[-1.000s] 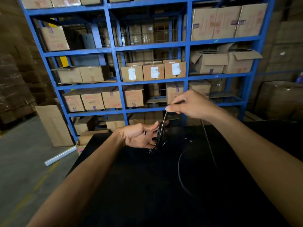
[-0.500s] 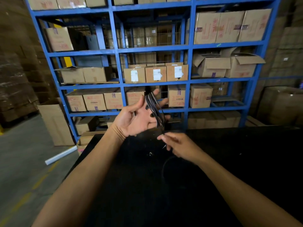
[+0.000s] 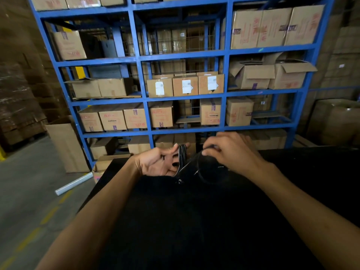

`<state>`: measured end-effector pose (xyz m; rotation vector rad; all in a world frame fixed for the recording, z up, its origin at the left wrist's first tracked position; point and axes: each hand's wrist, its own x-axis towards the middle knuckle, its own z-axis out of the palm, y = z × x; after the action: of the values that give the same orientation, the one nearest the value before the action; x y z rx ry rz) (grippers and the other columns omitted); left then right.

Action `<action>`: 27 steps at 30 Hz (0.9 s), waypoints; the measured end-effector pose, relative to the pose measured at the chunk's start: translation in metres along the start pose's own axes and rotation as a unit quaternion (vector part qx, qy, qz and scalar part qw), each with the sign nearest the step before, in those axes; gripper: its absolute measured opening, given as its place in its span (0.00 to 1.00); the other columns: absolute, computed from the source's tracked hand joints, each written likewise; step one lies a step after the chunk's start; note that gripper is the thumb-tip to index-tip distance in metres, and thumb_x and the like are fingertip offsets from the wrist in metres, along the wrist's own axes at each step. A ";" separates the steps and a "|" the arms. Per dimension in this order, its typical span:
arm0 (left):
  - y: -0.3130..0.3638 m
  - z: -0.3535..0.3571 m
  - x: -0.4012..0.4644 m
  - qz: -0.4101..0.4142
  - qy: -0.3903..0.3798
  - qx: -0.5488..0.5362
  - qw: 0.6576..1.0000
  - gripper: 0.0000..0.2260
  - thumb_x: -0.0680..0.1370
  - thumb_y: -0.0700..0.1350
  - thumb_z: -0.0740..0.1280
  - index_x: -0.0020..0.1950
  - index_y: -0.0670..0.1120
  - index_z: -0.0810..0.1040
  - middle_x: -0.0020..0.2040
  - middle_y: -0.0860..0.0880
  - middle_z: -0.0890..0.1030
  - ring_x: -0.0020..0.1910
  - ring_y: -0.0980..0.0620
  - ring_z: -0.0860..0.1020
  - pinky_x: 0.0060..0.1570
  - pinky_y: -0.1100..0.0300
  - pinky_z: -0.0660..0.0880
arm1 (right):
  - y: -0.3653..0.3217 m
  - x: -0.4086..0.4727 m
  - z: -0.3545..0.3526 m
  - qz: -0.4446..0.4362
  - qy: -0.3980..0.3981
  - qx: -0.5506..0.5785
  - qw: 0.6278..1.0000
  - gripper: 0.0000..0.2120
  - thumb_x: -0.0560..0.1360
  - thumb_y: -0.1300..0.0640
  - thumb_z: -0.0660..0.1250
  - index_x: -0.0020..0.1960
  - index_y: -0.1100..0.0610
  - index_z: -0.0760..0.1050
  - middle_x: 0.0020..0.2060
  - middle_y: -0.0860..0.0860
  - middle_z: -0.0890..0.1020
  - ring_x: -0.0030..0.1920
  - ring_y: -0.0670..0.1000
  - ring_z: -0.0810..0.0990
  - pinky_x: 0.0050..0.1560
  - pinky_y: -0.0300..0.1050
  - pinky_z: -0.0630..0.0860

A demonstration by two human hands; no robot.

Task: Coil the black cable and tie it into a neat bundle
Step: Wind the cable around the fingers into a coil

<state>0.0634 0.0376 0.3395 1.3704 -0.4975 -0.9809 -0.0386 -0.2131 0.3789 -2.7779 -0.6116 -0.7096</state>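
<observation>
We have the thin black rubber-sheathed cable (image 3: 182, 155) gathered into several narrow loops that stand roughly upright across the fingers of our left hand (image 3: 158, 162), palm turned up and fingers partly curled so the strands are pressed lightly against them rather than clenched. The loops' long axis runs top to bottom, just above the near edge of the flat black tabletop (image 3: 194, 221). Our right hand (image 3: 231, 152) sits just beside the coil on its right, thumb and forefinger pinched on the free strand, which sags from there in a loose curve (image 3: 206, 177) down onto the table. The slack thus lies to the right of and below the bundle, nearest the right hand, so we judge the next turn should be carried from that side over the left fingers. The cable looks slim, limp and faintly glossy, hard to separate from the dark surface; how much tail remains we cannot tell.
</observation>
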 end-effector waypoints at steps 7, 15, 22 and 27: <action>0.001 0.039 0.004 -0.048 -0.122 0.067 0.989 0.25 0.82 0.57 0.57 0.79 0.55 0.64 0.79 0.42 0.64 0.76 0.34 0.61 0.74 0.40 0.61 | 0.024 0.028 0.001 -0.124 0.174 -0.104 0.972 0.08 0.76 0.54 0.71 0.53 0.55 0.85 0.46 0.56 0.81 0.45 0.58 0.77 0.46 0.46 0.66; 0.022 0.042 -0.008 0.089 -0.186 -0.008 0.978 0.26 0.83 0.54 0.58 0.81 0.54 0.57 0.81 0.42 0.57 0.77 0.29 0.56 0.75 0.35 0.54 | 0.025 0.010 0.071 -0.024 0.057 -0.021 0.998 0.12 0.77 0.62 0.66 0.60 0.53 0.77 0.55 0.49 0.83 0.58 0.52 0.79 0.68 0.48 0.62; 0.047 0.022 0.001 0.240 -0.020 -0.157 0.958 0.23 0.85 0.53 0.53 0.80 0.52 0.59 0.79 0.43 0.63 0.79 0.32 0.53 0.75 0.36 0.54 | 0.001 -0.024 0.106 0.065 -0.045 0.159 0.984 0.10 0.85 0.50 0.54 0.63 0.46 0.70 0.37 0.46 0.79 0.40 0.45 0.79 0.42 0.45 0.78; 0.034 0.006 0.012 0.215 0.094 -0.170 0.957 0.20 0.85 0.54 0.52 0.76 0.52 0.65 0.65 0.45 0.73 0.52 0.44 0.72 0.56 0.47 0.67 | -0.009 -0.026 0.084 0.045 -0.013 0.183 0.982 0.07 0.83 0.53 0.60 0.58 0.49 0.76 0.36 0.43 0.80 0.37 0.42 0.81 0.39 0.44 0.79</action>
<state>0.0753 0.0210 0.3704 0.9772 -0.4353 -0.5400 -0.0293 -0.1892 0.2943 -2.4577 -0.5523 -0.4861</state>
